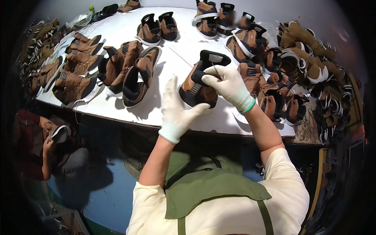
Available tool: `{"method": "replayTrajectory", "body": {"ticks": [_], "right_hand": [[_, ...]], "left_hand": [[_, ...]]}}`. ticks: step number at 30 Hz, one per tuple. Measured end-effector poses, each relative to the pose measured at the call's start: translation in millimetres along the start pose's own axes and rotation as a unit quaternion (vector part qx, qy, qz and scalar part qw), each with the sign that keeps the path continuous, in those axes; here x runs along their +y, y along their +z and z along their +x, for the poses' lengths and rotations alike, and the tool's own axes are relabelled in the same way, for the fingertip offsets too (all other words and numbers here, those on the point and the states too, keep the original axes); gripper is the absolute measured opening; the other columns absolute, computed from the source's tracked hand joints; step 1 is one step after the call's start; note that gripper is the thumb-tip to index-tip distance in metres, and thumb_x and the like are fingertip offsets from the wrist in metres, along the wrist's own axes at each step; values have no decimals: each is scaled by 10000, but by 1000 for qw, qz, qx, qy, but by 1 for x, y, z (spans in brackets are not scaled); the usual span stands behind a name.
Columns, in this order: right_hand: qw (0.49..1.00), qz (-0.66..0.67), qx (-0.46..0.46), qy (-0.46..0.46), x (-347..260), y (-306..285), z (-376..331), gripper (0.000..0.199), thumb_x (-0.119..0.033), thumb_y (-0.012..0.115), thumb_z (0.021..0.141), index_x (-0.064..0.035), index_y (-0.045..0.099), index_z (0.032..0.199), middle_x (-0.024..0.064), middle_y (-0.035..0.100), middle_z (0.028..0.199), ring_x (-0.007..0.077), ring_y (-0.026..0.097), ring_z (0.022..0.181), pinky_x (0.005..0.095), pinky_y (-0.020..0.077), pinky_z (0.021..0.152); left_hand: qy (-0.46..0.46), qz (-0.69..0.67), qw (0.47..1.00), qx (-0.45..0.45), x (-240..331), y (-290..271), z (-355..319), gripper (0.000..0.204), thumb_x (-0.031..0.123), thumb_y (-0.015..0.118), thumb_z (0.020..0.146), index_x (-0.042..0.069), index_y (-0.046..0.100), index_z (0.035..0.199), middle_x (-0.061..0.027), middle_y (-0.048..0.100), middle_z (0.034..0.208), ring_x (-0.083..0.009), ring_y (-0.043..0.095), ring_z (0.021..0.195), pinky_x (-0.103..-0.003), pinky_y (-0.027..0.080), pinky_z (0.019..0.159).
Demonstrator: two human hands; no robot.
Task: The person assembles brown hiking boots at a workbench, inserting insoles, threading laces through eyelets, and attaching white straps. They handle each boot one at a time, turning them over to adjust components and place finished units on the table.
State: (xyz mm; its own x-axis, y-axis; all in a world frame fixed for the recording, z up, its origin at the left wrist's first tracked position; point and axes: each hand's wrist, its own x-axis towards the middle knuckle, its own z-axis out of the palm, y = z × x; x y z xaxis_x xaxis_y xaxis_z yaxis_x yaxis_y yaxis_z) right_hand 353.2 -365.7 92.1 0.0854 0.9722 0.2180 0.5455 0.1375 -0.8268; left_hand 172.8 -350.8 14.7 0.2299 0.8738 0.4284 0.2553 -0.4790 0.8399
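A brown and black shoe (197, 84) is held up just above the near edge of the white table (178, 58), between the person's two gloved hands. Its long axis runs away from the person and slightly to the right; the black padded collar points to the far side and the broad brown end toward the person, so the opening and tongue face upward, probably to keep that area in view. The right hand (227, 84) is clamped over the shoe's upper right side, its fingers curled onto the collar, and appears to pinch a thin needle-like tool there, too fine to tell surely. The left hand (176, 109) stands with fingers straight and together, only its thumb touching the shoe's lower side as a prop. To the left lie two more shoes (131, 74) on their sides; rows of finished pairs (74, 66) line the left edge, and a loose heap of shoes (297, 66) fills the right. At lower left another person (47, 145) holds a shoe.
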Motion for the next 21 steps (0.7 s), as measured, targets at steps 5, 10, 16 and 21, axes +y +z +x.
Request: {"method": "replayTrajectory", "body": {"ticks": [5, 10, 16, 21], "right_hand": [[997, 65, -16, 36, -4, 2, -5, 207, -163, 643, 903, 12, 673, 1011, -1, 654, 807, 35, 553, 661, 209, 456, 590], [980, 190, -38, 52, -1, -11, -7, 275, -152, 492, 991, -18, 576, 1215, -2, 634, 805, 5, 396, 459, 163, 276, 397], [968, 239, -47, 62, 7, -18, -12, 275, -181, 475, 1008, 1, 603, 1170, 20, 659, 831, 12, 376, 433, 164, 268, 390], [969, 243, -4, 38, 19, -16, -18, 258, -173, 481, 1007, -1, 609, 1152, 44, 681, 904, 9, 382, 443, 160, 278, 397]], "left_hand": [[5, 58, 998, -2, -5, 33, 5, 1139, 522, 831, 618, -38, 292, 1450, -266, 424, 1408, -402, 409, 1311, -473, 305, 1098], [125, 94, 981, 117, -2, 54, 2, 873, 370, 870, 621, -9, 453, 1288, -191, 575, 1099, -364, 574, 1006, -459, 461, 883], [170, 86, 974, 121, -1, 59, 5, 796, 287, 856, 619, 6, 475, 1259, -187, 606, 1028, -375, 601, 930, -456, 492, 829], [146, 52, 983, 102, -4, 56, 6, 672, 233, 841, 652, 6, 545, 1210, -180, 654, 985, -323, 662, 873, -395, 538, 791]]}}
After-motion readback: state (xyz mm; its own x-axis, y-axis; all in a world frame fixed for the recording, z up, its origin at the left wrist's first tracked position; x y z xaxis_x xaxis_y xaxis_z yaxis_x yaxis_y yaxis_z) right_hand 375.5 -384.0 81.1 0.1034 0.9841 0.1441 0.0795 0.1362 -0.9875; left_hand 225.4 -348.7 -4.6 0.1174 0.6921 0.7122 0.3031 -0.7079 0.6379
